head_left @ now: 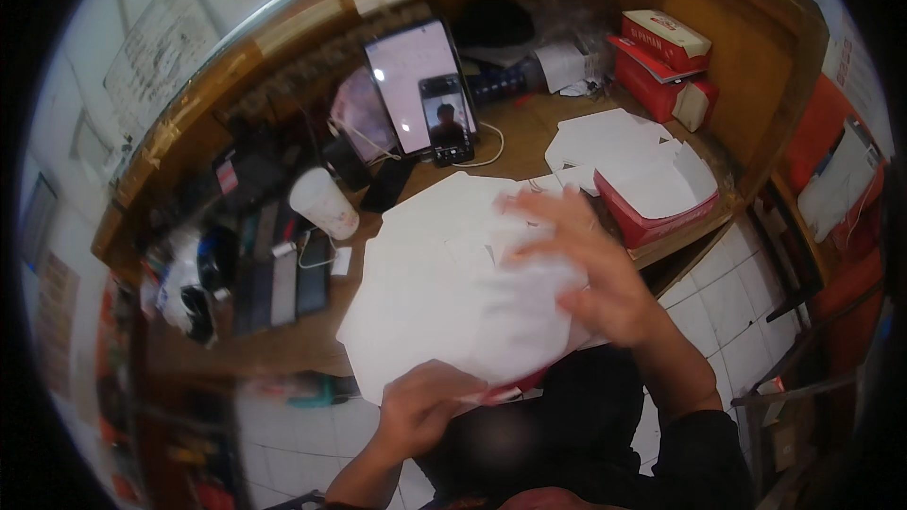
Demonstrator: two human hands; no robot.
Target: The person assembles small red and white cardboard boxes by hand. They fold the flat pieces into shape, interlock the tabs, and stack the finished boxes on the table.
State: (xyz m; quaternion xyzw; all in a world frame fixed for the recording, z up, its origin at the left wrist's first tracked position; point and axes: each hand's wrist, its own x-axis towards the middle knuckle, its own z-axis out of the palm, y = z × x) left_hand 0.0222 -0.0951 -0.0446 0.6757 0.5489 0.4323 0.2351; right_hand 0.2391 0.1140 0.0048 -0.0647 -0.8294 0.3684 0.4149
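Observation:
A large cardboard box blank [420, 260], white on the side facing me, lies over the desk's front edge, and red shows along its near edge. My left hand [425, 406] pinches that near edge, with the thumb on top. Over the blank's right half is my right hand [590, 269], smeared by motion, its fingers spread apart and holding nothing. Whether its fingertips touch the card, I cannot tell. Just right of that hand stands a partly folded red box [652, 224] with a white inside, its white lid flap [619, 146] laid back behind it.
A white paper cup [323, 203] stands left of the blank, near several flat phones [283, 288]. Behind are a propped tablet [411, 61] and a phone [446, 123] with lit screens. Closed red boxes [661, 52] are stacked at the back right, against the wooden desk's raised wall [756, 38].

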